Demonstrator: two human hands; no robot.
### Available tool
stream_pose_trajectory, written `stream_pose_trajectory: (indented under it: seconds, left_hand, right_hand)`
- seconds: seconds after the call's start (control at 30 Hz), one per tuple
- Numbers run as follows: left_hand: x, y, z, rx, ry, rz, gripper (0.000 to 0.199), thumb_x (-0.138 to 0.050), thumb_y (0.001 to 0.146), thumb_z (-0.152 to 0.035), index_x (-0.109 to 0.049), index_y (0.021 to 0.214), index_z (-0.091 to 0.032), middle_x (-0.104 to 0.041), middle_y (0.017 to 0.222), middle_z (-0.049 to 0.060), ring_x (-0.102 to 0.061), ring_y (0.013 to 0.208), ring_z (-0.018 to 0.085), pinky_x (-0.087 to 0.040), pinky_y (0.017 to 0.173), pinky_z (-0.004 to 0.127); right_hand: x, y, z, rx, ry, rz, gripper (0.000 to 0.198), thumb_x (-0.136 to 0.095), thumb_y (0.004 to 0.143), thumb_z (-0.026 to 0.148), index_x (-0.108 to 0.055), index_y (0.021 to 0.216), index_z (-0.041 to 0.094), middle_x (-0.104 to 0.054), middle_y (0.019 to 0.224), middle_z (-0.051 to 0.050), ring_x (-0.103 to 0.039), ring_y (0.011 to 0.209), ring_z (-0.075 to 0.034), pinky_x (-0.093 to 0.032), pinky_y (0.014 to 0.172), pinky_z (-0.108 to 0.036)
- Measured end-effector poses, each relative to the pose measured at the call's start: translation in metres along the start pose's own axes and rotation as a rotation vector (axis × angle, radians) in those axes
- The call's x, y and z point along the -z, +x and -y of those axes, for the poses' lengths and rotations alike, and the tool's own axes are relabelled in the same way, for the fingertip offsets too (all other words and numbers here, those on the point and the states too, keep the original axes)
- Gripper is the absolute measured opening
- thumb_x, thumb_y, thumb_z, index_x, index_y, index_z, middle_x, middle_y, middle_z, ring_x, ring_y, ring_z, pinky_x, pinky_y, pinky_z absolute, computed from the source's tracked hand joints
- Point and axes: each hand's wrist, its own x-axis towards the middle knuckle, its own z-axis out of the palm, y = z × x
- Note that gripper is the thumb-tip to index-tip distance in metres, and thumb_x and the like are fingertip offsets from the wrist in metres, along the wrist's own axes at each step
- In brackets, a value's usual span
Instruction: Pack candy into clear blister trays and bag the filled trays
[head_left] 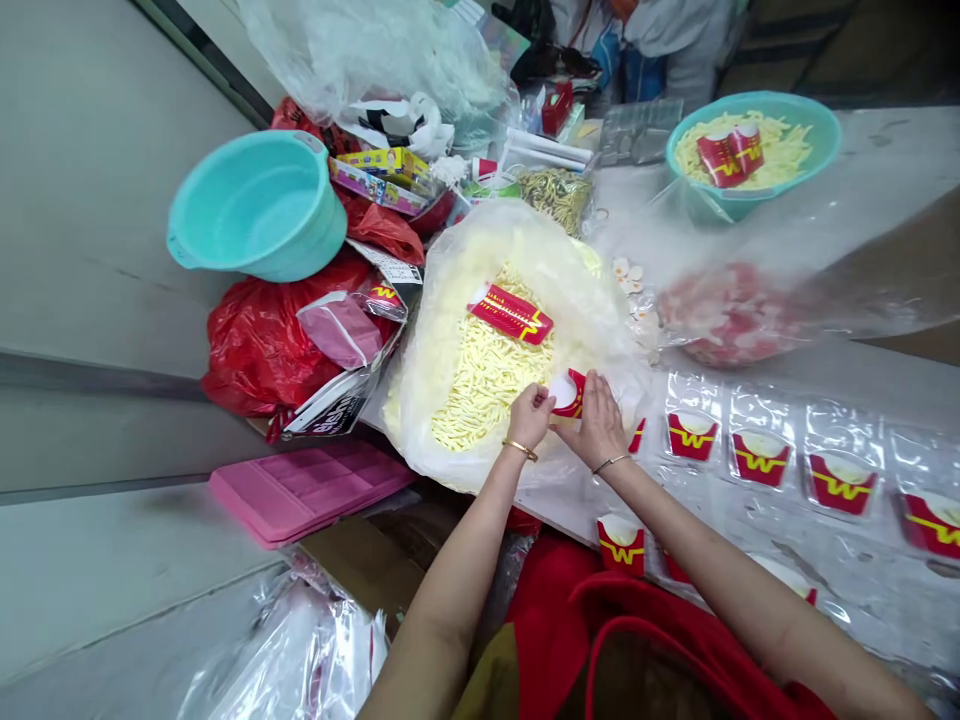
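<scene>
A small red fry carton point(576, 393) with a white back and yellow marking is at the right side of a clear plastic bag point(424, 350) of pale yellow fry-shaped pieces point(487, 375). My right hand point(595, 422) grips the carton, fingers along its right side and thumb by its lower edge. Closed in a pinch, my left hand point(531, 416) is at the carton's left edge; whatever is between its fingertips is hidden. On top of the loose pieces lies a stack of flattened red cartons point(514, 313), above my hands.
Cartons in clear packaging point(761, 455) line the table at right. A turquoise basin point(259, 210) stands upper left, another point(814, 150) with pale pieces upper right. A bag of pink-and-white pieces point(739, 310), red bags point(262, 340) and a pink tray point(311, 490) lie around.
</scene>
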Motion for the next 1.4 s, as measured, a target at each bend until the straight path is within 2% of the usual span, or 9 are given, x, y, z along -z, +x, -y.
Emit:
stream_pose_trajectory:
  seconds: [0.2, 0.33, 0.43, 0.57, 0.9, 1.03, 1.1, 1.2, 1.4]
  left_hand:
    - [0.024, -0.004, 0.020, 0.124, -0.319, 0.014, 0.011, -0.060, 0.072, -0.022, -0.050, 0.069, -0.016, -0.049, 0.061, -0.005, -0.047, 0.056, 0.007, -0.039, 0.058, 0.020]
    - [0.071, 0.022, 0.027, 0.150, -0.297, -0.079, 0.017, -0.053, 0.080, -0.028, -0.054, 0.093, -0.016, -0.057, 0.079, 0.000, -0.053, 0.061, 0.009, -0.043, 0.059, 0.022]
    - [0.114, 0.025, 0.034, -0.018, 0.150, 0.011, 0.030, -0.053, 0.078, -0.014, -0.055, 0.107, -0.019, -0.058, 0.101, 0.005, -0.057, 0.082, 0.014, -0.047, 0.075, 0.028]
    - [0.143, 0.007, 0.052, -0.116, 0.871, 0.245, 0.035, -0.053, 0.069, 0.001, -0.060, 0.096, -0.020, -0.054, 0.111, 0.009, -0.051, 0.104, 0.023, -0.041, 0.090, 0.036]
    - [0.138, 0.005, 0.067, 0.087, 0.216, -0.013, 0.012, -0.056, 0.079, -0.028, -0.055, 0.085, -0.018, -0.054, 0.067, -0.002, -0.052, 0.060, 0.011, -0.042, 0.061, 0.023]
    - [0.133, -0.004, 0.037, 0.295, -0.504, 0.073, 0.030, -0.070, 0.067, -0.038, -0.052, 0.079, -0.017, -0.060, 0.070, -0.002, -0.047, 0.050, 0.005, -0.034, 0.049, 0.017]
    - [0.125, -0.010, 0.021, 0.335, -0.639, 0.158, 0.032, -0.073, 0.065, -0.038, -0.053, 0.080, -0.017, -0.063, 0.073, -0.001, -0.045, 0.049, 0.004, -0.030, 0.047, 0.016]
    - [0.110, -0.018, 0.004, 0.301, -0.574, 0.195, 0.027, -0.071, 0.068, -0.038, -0.057, 0.080, -0.017, -0.061, 0.069, -0.002, -0.045, 0.050, 0.004, -0.033, 0.049, 0.017]
    - [0.095, -0.024, -0.002, -0.093, -0.041, 0.125, 0.016, -0.066, 0.074, -0.030, -0.068, 0.083, -0.017, -0.061, 0.075, 0.000, -0.050, 0.064, 0.009, -0.039, 0.060, 0.022]
  right_hand:
    - [-0.004, -0.001, -0.020, 0.086, -0.094, 0.156, 0.075, -0.063, 0.073, 0.041, -0.035, 0.135, 0.009, -0.053, 0.114, -0.018, -0.049, 0.104, -0.034, -0.045, 0.088, -0.048]
    - [-0.001, -0.005, -0.029, 0.090, 0.021, 0.181, 0.072, -0.062, 0.075, 0.047, -0.037, 0.132, 0.011, -0.052, 0.112, -0.017, -0.050, 0.104, -0.032, -0.044, 0.091, -0.046]
    - [-0.002, -0.011, -0.027, 0.084, 0.083, 0.237, 0.080, -0.062, 0.074, 0.056, -0.033, 0.135, 0.013, -0.051, 0.115, -0.016, -0.050, 0.107, -0.032, -0.044, 0.092, -0.047]
    - [-0.006, -0.020, -0.015, 0.071, 0.093, 0.262, 0.082, -0.063, 0.073, 0.058, -0.033, 0.136, 0.013, -0.051, 0.116, -0.016, -0.050, 0.108, -0.033, -0.042, 0.094, -0.049]
    - [-0.005, -0.021, 0.008, 0.104, 0.189, 0.249, 0.083, -0.064, 0.074, 0.055, -0.031, 0.137, 0.014, -0.050, 0.115, -0.016, -0.050, 0.108, -0.032, -0.045, 0.093, -0.048]
    - [-0.006, -0.012, 0.026, 0.124, 0.146, 0.241, 0.082, -0.066, 0.074, 0.049, -0.029, 0.139, 0.015, -0.049, 0.118, -0.016, -0.048, 0.109, -0.033, -0.044, 0.093, -0.049]
    - [-0.009, -0.007, 0.037, 0.138, 0.127, 0.243, 0.081, -0.067, 0.073, 0.045, -0.029, 0.138, 0.014, -0.049, 0.118, -0.017, -0.047, 0.109, -0.033, -0.045, 0.093, -0.049]
    - [-0.014, -0.002, 0.051, 0.160, 0.134, 0.231, 0.078, -0.066, 0.074, 0.038, -0.028, 0.138, 0.016, -0.048, 0.118, -0.016, -0.046, 0.108, -0.033, -0.045, 0.092, -0.049]
    - [-0.018, -0.001, 0.051, 0.163, 0.113, 0.192, 0.073, -0.063, 0.076, 0.032, -0.028, 0.137, 0.015, -0.046, 0.119, -0.017, -0.044, 0.110, -0.032, -0.044, 0.093, -0.049]
